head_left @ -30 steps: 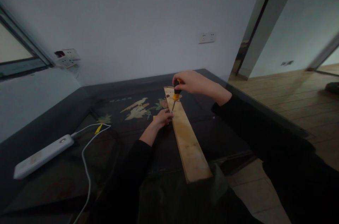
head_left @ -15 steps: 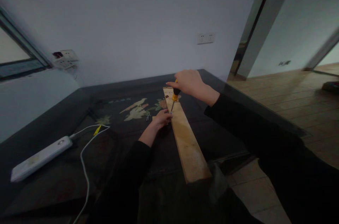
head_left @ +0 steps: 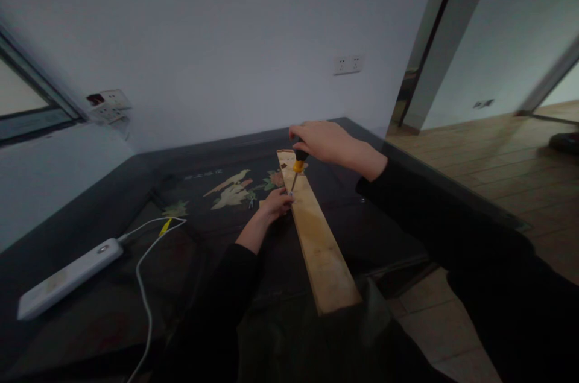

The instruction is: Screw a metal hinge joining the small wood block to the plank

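A long, pale wooden board [head_left: 319, 238] lies on the dark table, its near end toward my body. My right hand [head_left: 319, 140] is closed around the black and yellow handle of a screwdriver [head_left: 298, 164]. The shaft slants down and left to the board's left edge. My left hand [head_left: 277, 203] is there too, its fingers closed at that edge beside the screwdriver's tip. A small, shiny bit shows at the fingertips, too small to make out. Part of a pale piece [head_left: 262, 204] shows beside the left hand, mostly hidden by it.
Small metal pieces [head_left: 251, 203] lie left of my left hand. On the table's left side sits a white power strip [head_left: 70, 277], its white cable [head_left: 143, 286] curling toward the front edge. A yellow tag [head_left: 166, 226] is on the cable. Behind the dark table [head_left: 217, 250] rises a wall.
My right hand has turned about the screwdriver handle, its thumb stretched out half a second ago and back on the handle now. The left hand and board keep their places; the view shifts slightly.
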`<state>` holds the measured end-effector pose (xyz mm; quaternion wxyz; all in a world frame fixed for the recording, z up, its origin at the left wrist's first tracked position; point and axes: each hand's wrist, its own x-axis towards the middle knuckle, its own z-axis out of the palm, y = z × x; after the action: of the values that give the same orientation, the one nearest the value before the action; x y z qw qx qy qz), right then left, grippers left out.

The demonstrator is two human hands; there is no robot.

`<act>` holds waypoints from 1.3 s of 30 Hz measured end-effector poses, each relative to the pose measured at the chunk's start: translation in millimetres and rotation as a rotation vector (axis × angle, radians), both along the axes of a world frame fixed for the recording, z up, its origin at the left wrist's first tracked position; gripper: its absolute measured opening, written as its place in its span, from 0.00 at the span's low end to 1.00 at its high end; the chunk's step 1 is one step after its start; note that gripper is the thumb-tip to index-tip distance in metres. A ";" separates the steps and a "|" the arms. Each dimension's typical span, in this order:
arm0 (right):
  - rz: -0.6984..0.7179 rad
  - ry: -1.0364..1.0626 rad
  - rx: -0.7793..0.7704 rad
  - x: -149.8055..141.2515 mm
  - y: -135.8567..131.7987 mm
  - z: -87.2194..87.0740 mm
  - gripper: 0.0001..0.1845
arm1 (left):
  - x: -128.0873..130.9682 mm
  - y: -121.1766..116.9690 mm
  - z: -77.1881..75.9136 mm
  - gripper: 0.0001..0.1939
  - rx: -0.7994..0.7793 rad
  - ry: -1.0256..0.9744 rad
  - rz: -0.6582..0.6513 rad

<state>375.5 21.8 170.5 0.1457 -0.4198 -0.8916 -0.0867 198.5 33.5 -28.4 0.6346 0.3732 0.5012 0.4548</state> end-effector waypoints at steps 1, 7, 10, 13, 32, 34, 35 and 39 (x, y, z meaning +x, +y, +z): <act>-0.058 -0.004 0.022 -4.4 -2.0 -2.3 0.17 | 0.2 -0.1 0.1 0.21 0.000 -0.005 0.006; -0.208 0.056 0.029 -13.6 -2.7 -6.6 0.24 | 0.6 0.4 0.3 0.21 -0.029 -0.021 0.010; -0.119 0.062 -0.061 -5.3 -3.8 -2.0 0.21 | 0.4 0.4 0.3 0.21 -0.022 -0.040 0.005; 0.004 0.058 -0.136 3.5 -6.3 2.2 0.17 | 0.2 0.6 -0.7 0.21 -0.002 -0.054 -0.007; -0.008 0.067 -0.102 5.8 -11.5 0.1 0.13 | -0.7 -0.2 7.9 0.13 -0.071 -0.103 -0.004; -0.002 0.082 -0.104 6.7 -9.8 -0.9 0.12 | -1.2 -1.4 10.6 0.12 -0.068 -0.075 0.004; -0.002 0.088 -0.106 7.2 -9.2 -1.3 0.12 | -1.5 -1.9 12.2 0.12 -0.070 -0.060 0.000; 0.001 0.104 -0.120 8.9 -8.0 -2.2 0.12 | -3.3 -3.0 18.9 0.10 -0.101 0.007 -0.041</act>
<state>384.4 13.8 168.3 0.1665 -0.4313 -0.8866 -0.0109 195.2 30.5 -9.5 0.6602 0.3524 0.5180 0.4144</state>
